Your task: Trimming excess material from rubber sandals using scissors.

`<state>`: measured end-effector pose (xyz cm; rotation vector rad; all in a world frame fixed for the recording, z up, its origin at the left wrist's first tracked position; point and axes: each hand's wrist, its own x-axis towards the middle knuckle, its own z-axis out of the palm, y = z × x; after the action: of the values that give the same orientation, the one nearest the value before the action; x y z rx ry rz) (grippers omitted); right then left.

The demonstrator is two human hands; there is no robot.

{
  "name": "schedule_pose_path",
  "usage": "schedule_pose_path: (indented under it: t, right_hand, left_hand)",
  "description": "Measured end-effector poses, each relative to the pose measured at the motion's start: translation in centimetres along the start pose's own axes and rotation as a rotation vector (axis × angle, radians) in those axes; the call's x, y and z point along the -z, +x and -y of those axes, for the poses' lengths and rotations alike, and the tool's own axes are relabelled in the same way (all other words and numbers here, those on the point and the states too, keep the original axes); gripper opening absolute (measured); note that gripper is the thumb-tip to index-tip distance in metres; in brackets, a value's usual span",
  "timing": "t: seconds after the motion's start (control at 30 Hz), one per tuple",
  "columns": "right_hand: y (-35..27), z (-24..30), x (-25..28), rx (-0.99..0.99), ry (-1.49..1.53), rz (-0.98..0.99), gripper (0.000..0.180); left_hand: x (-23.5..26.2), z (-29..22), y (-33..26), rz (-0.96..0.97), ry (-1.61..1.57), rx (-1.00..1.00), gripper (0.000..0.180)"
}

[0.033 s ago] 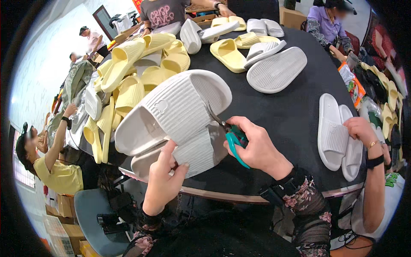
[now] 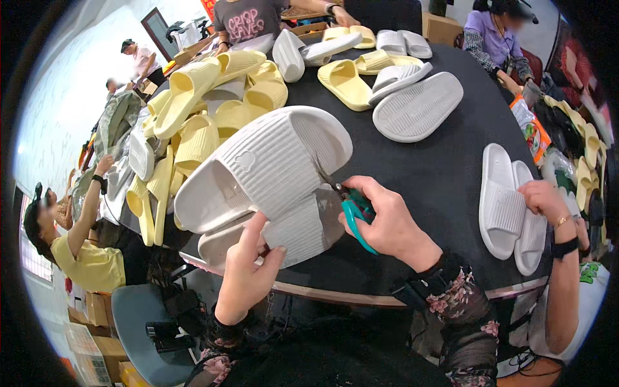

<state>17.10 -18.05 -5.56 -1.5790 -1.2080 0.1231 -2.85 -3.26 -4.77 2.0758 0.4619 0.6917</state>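
A pair of light grey slide slippers is held up over the table's front edge. The upper grey slipper [image 2: 261, 171] has a ribbed strap with a small raised emblem; the lower grey slipper [image 2: 293, 235] sits partly behind it. My left hand [image 2: 248, 267] grips the lower slipper's strap by its near edge, thumb and forefinger showing, other fingers partly hidden. My right hand [image 2: 400, 226] is closed round teal-handled scissors [image 2: 356, 222]. Their dark blades lie along the upper slipper's strap edge, near the foot opening; the tips are hard to make out.
Yellow slippers [image 2: 193, 138] are heaped on the black table [image 2: 419, 187] at the left. More grey slippers [image 2: 419, 106] lie at the back. On the right, a co-worker's hand [image 2: 545, 200] touches another grey pair [image 2: 503, 206]. A grey chair [image 2: 145, 329] stands at the lower left.
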Motion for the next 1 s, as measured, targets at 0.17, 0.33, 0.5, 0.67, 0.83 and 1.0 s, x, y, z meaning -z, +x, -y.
schedule_pose_path:
  t: [0.17, 0.33, 0.5, 0.67, 0.83, 1.0]
  right_hand:
    - [0.0, 0.5, 0.3, -0.01, 0.021, -0.011, 0.041]
    - [0.0, 0.8, 0.4, -0.075, 0.062, -0.039, 0.037]
    - [0.0, 0.2, -0.2, -0.202, 0.23, -0.224, 0.035]
    - [0.6, -0.3, 0.6, -0.434, 0.493, -0.323, 0.037]
    - [0.4, -3.3, -0.1, -0.606, 0.759, -0.214, 0.029]
    - [-1.2, -5.3, -1.6, -0.651, 1.177, -0.386, 0.032]
  left_hand:
    - [0.3, -1.9, 0.4, 0.057, 0.069, -0.001, 0.054]
    - [0.7, -2.5, 1.0, 0.161, 0.125, -0.039, 0.051]
    - [1.3, -2.7, 1.3, 0.19, 0.084, 0.012, 0.051]
    - [1.7, -1.7, 2.0, 0.123, -0.223, 0.067, 0.052]
    - [1.3, -3.5, 4.4, 0.137, -0.324, 0.011, 0.053]
    - [-2.1, -8.4, 8.8, 0.435, -0.202, -0.105, 0.054]
